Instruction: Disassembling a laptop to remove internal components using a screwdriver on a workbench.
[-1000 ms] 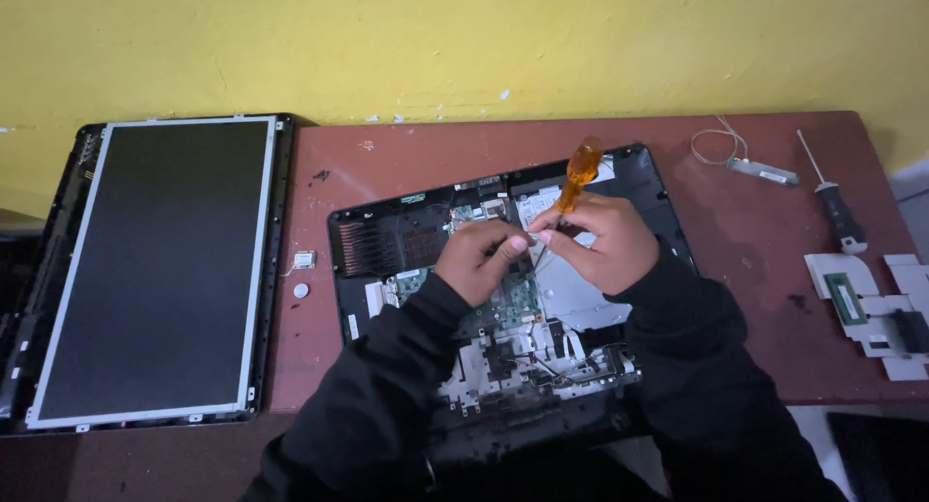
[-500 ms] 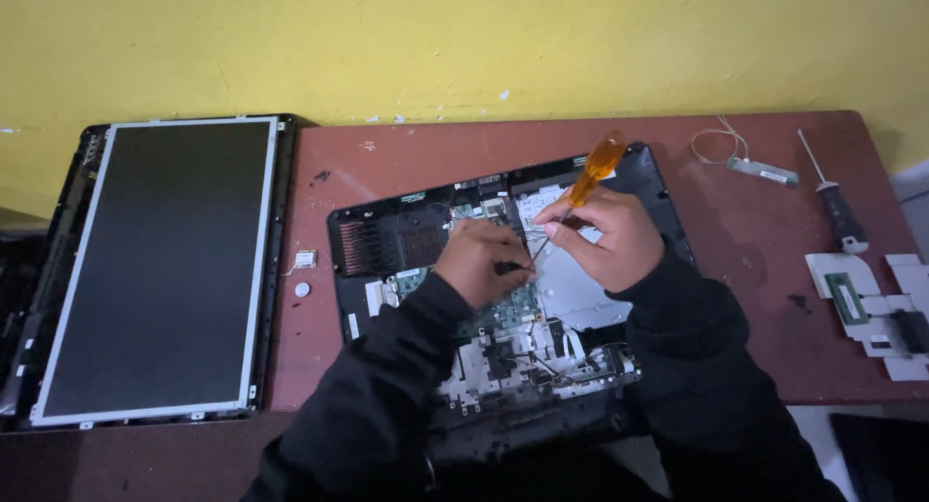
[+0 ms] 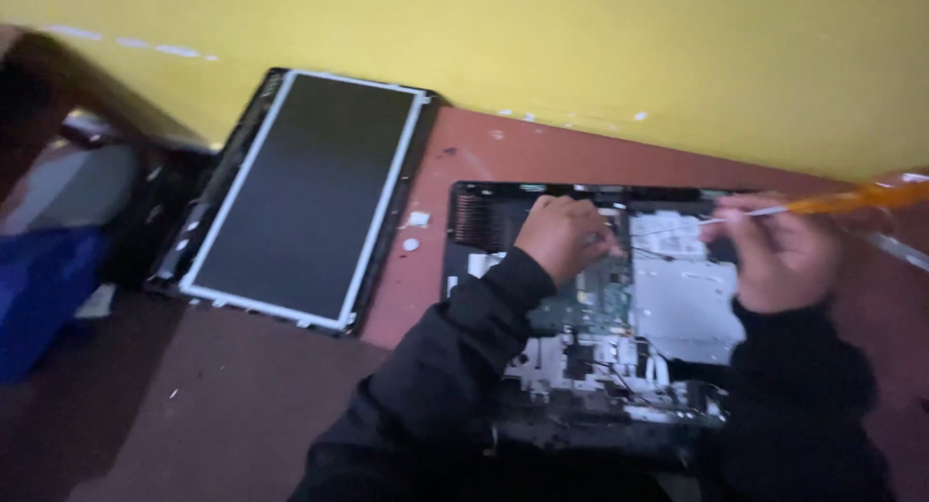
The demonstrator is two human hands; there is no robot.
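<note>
Yellow wall behind; right hand [image 3: 779, 260] grips orange screwdriver [image 3: 852, 202], left hand [image 3: 561, 236] pinches inside opened laptop [image 3: 668, 299].

1 opened laptop base [image 3: 668, 299] under 2 hands, 1 orange-handled screwdriver [image 3: 852, 200] in the right, 1 display panel [image 3: 305, 192] left of them.

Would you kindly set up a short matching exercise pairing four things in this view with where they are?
Things:
1. screen panel
2. screwdriver
3. left hand
4. wall

Places:
A. behind the table, yellow
B. in the right hand
C. flat on the table, left of the opened laptop base
D. resting on the laptop's insides

Pairs: 1-C, 2-B, 3-D, 4-A
</note>
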